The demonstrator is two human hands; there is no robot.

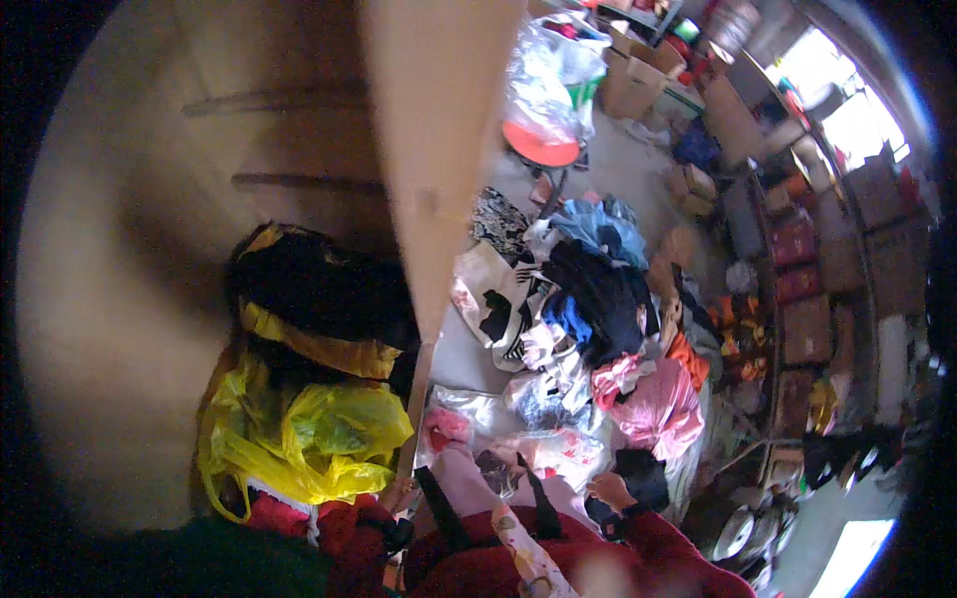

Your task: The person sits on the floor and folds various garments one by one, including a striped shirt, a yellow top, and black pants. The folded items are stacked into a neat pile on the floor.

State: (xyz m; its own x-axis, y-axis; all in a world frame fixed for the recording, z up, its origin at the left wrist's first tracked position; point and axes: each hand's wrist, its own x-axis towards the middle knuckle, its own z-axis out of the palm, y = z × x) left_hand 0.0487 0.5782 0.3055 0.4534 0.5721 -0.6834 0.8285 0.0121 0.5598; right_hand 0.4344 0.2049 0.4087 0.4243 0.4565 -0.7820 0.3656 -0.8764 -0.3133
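My left hand (398, 493) is low in the view, by the lower edge of an upright wooden panel (441, 149). Its fingers are small and blurred, so whether they grip the edge is unclear. Just left of it a yellow plastic bag (336, 426) lies in a cabinet-like compartment, over red cloth (278, 514). Behind the bag is a dark bundle (321, 291) with yellowish bands. My right hand (613, 491) has its fingers partly curled beside a black cloth or bag (641, 478); contact between them cannot be made out.
A heap of clothes (598, 299) and a pink plastic bag (662, 411) cover the floor ahead. Clear plastic packages (549, 448) lie by my legs. Farther off stand a stuffed bag on an orange stool (542, 146), cardboard boxes (635, 78) and loaded shelves (804, 329).
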